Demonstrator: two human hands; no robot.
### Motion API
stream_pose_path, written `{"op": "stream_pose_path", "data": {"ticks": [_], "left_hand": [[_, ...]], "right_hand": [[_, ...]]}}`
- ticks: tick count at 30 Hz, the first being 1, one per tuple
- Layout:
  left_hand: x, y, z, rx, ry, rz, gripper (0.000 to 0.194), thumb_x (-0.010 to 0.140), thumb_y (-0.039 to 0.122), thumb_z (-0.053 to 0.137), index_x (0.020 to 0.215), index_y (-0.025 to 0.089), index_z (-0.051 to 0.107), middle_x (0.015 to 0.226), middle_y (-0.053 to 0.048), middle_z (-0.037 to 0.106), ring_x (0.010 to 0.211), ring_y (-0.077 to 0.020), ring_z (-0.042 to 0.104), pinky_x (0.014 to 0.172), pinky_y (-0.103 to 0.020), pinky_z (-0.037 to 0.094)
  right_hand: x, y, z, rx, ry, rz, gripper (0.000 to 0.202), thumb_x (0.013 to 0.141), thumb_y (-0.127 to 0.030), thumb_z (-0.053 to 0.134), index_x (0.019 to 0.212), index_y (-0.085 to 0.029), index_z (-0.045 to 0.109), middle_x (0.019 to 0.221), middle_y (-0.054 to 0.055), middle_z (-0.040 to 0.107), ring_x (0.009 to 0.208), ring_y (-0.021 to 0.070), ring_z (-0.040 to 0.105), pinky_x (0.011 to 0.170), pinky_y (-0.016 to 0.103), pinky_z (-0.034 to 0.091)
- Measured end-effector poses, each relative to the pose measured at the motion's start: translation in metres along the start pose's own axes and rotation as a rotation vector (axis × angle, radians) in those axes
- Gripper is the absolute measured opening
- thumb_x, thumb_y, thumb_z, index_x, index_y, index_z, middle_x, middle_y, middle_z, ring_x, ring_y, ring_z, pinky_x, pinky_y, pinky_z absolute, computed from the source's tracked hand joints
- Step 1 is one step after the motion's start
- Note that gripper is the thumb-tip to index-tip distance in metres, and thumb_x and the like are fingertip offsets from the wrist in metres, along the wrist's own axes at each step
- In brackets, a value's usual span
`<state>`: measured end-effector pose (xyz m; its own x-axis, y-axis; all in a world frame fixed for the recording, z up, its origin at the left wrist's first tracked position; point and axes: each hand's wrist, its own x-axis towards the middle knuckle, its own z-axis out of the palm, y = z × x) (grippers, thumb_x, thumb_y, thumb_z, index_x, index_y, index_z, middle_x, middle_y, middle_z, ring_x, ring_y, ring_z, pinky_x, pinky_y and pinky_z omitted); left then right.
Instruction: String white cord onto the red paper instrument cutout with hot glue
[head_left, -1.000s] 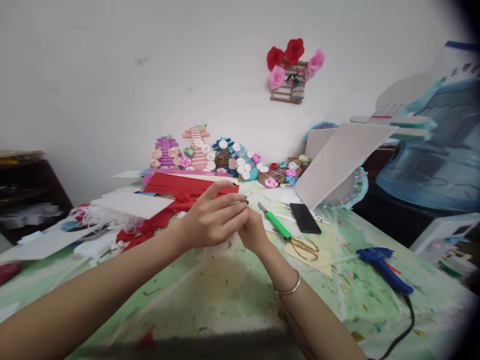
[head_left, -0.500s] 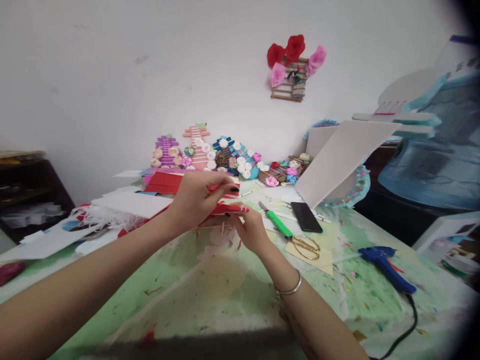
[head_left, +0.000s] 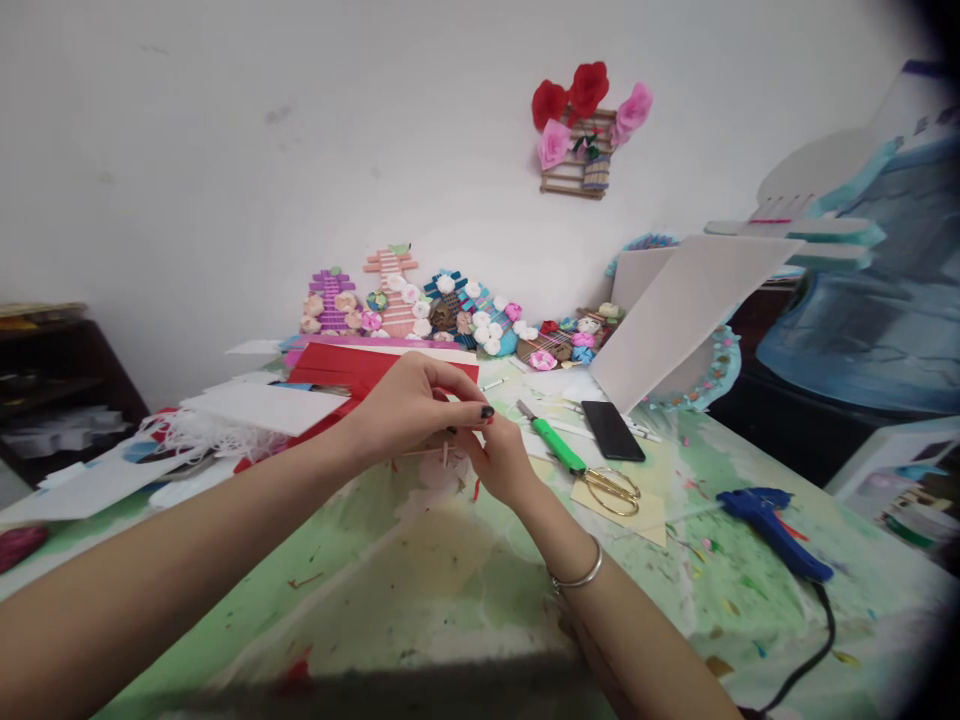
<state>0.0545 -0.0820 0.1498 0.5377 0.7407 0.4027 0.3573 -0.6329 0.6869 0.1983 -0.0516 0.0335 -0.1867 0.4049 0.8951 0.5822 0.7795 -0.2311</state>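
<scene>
My left hand [head_left: 412, 408] is over the middle of the table, its thumb and fingers pinched together at the fingertips of my right hand. My right hand [head_left: 499, 458] has bent, closed fingers and a silver bangle on its wrist. What either hand grips is hidden behind the fingers; only a speck of red shows at the fingertips. Behind my left hand lies red paper [head_left: 352, 368]. Just below the hands a small pale, pinkish object [head_left: 439, 470] is partly covered, with a thin red scrap [head_left: 476, 490] beside it.
Right of my hands lie a green-handled knife [head_left: 559, 445], gold scissors [head_left: 611, 490], a black phone [head_left: 613, 431] and a blue glue gun [head_left: 776, 530] with its cord. White boards [head_left: 262, 405] are at the left; flower crafts [head_left: 394, 300] line the wall.
My left hand has lowered slightly and moved right, onto my right fingertips. The red strip seen between the hands is now hidden behind them.
</scene>
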Motion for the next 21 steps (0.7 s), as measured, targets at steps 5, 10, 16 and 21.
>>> {"op": "stream_pose_path", "data": {"ticks": [5,10,16,21], "left_hand": [[-0.001,-0.01,0.002,0.08,0.256,0.323,0.011,0.079,0.024,0.064,0.08,0.016,0.071,0.076,-0.006,0.071,0.069,-0.0173,0.066,0.062,-0.03,0.055],[-0.004,-0.023,0.003,0.536,0.34,0.896,0.01,0.077,0.025,0.071,0.087,0.025,0.069,0.113,-0.006,0.065,0.113,-0.0235,0.051,0.096,-0.042,0.043],[-0.002,-0.037,0.004,0.823,0.283,1.066,0.012,0.086,0.022,0.06,0.096,0.028,0.065,0.126,-0.004,0.057,0.126,-0.0232,0.039,0.1,-0.045,0.037],[0.001,-0.032,0.0,0.827,0.268,1.177,0.013,0.087,0.018,0.058,0.094,0.028,0.061,0.122,-0.001,0.059,0.125,-0.0213,0.043,0.105,-0.046,0.034]], "right_hand": [[0.001,-0.001,-0.002,0.032,-0.03,0.058,0.017,0.089,-0.016,0.043,0.091,-0.019,0.059,0.083,0.006,0.067,0.076,0.0188,0.063,0.069,0.029,0.049],[0.002,-0.002,-0.002,0.063,-0.019,0.064,0.021,0.084,-0.011,0.043,0.093,-0.018,0.061,0.089,0.007,0.068,0.085,0.0205,0.064,0.073,0.031,0.051],[0.002,-0.006,-0.003,0.091,-0.035,0.107,0.024,0.083,-0.01,0.044,0.095,-0.018,0.063,0.092,0.007,0.069,0.087,0.0204,0.064,0.076,0.033,0.051],[0.001,-0.002,0.0,0.055,0.001,0.049,0.022,0.083,-0.011,0.042,0.089,-0.019,0.062,0.087,0.007,0.069,0.08,0.0194,0.064,0.07,0.031,0.051]]}}
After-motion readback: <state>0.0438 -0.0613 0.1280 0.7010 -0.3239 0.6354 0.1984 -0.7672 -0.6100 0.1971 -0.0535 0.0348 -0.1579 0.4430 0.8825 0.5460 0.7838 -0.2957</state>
